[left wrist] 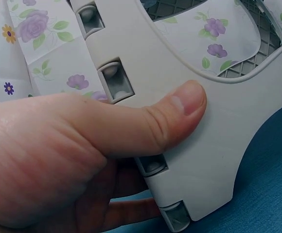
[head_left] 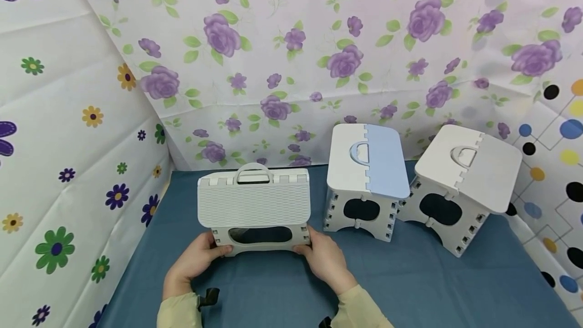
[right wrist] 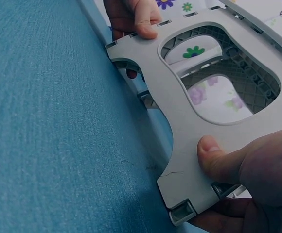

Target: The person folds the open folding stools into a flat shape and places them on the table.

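Note:
A grey-white folding stool (head_left: 255,205) stands left of centre in the head view, its ridged top facing the camera and a loop handle along its upper edge. My left hand (head_left: 193,259) grips the lower left corner of its side panel (left wrist: 214,121), thumb on the front face and fingers behind the edge. The lower right corner is gripped by my right hand (head_left: 325,257); in the right wrist view the thumb of that hand (right wrist: 257,170) presses the panel beside its oval opening. A hairline mark shows near the panel's foot there.
Right of centre stands a white and blue stool (head_left: 387,161), upright. Beside it, farther right, is a white and grey stool (head_left: 494,171). Blue cloth (head_left: 273,292) covers the surface, and a flowered sheet (head_left: 255,65) hangs behind, with patterned sheets at both sides.

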The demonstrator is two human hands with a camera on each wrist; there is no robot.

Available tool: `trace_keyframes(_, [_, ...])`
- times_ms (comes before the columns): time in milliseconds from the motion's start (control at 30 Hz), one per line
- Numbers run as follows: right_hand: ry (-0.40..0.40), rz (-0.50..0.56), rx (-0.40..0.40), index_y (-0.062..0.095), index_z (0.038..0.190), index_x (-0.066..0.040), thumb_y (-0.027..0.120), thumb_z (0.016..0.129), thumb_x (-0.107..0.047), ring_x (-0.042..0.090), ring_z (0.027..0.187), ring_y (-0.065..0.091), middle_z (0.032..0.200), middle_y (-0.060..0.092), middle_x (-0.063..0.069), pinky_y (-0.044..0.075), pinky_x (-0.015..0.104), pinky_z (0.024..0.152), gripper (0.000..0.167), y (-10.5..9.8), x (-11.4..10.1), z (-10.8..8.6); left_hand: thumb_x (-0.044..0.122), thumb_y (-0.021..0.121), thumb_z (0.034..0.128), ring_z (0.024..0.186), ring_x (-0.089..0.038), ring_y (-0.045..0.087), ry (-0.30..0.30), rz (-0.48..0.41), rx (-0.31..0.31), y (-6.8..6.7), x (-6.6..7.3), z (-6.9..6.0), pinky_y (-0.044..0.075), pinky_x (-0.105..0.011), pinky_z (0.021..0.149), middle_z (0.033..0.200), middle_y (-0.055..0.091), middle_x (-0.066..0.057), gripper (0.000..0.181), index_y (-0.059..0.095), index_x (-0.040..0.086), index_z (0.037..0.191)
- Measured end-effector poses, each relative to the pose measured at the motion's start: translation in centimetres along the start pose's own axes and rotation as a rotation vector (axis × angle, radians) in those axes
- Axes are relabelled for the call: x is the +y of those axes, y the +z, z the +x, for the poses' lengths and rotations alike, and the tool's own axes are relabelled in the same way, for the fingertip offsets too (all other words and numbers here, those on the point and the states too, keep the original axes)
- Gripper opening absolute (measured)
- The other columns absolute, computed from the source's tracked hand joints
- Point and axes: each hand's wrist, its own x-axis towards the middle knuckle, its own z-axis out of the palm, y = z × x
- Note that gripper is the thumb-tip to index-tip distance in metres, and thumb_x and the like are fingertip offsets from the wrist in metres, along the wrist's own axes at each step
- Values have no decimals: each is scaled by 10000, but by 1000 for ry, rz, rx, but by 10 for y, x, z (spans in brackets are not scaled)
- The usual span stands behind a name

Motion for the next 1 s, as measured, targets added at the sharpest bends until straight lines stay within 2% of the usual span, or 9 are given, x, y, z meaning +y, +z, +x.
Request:
trace_keyframes(200, [-5,-4,-1,614,1482,-189,773,993,-376,324,1038,734,1223,760,90,578,537,781,546,-1,0,1,182,751,1027,942,-182,706,-12,21,18,1,1,1,571,-343,783,1147,760,-120,337,687,-50,1264])
trace_keyframes(667, [-8,-19,16,632,1452,-194,774,989,-382,314,1020,738,1193,767,83,580,533,779,519,-2,-2,-1,176,757,1022,910,-208,689,-10,12,27,2,1,0,556,-341,757,1122,759,-112,331,688,-50,1253])
trace_keyframes(1000, [-20,-17,22,646,1419,-205,776,988,-381,301,1008,733,1175,767,67,574,525,779,483,-1,-2,0,174,755,1024,915,-206,689,-3,3,15,0,3,0,556,-341,760,1134,757,-125,346,679,-60,1266])
